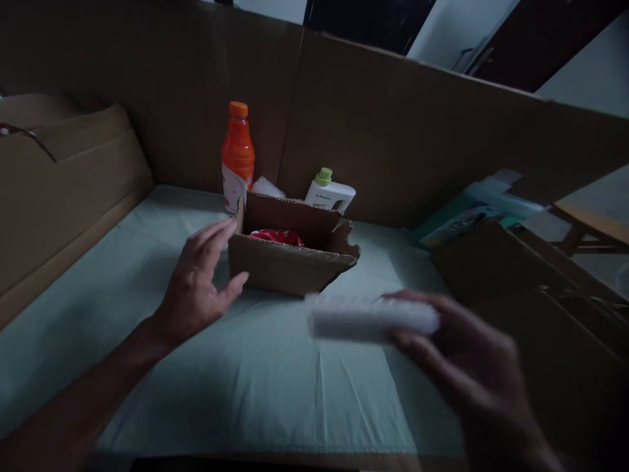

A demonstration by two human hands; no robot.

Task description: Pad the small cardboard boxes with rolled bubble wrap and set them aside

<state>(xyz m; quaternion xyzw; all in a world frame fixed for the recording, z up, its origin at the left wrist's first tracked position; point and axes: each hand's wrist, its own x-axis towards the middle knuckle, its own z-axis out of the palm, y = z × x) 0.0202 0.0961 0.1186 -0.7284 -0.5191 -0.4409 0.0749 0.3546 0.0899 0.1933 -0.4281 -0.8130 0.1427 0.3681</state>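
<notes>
My left hand (199, 278) is at the left end of a small open cardboard box (282, 272), its fingers apart and the fingertips by the box's corner. Whether they touch the cardboard I cannot tell. Something red and shiny (278, 236) shows inside the box, mostly hidden by its front wall. At the right, my right hand (457, 341) grips a white, flat, blurred block (358, 318) between thumb and fingers. The block is held in front of the box and to its right, apart from it; it looks wrapped in bubble wrap.
Behind the box stand an orange bottle (238, 147), a clear plastic-like bundle (268, 187) and a white bottle with a green cap (330, 191). A teal jug (462, 213) leans at the right. Cardboard walls (393, 124) enclose the cloth-covered surface (275, 380).
</notes>
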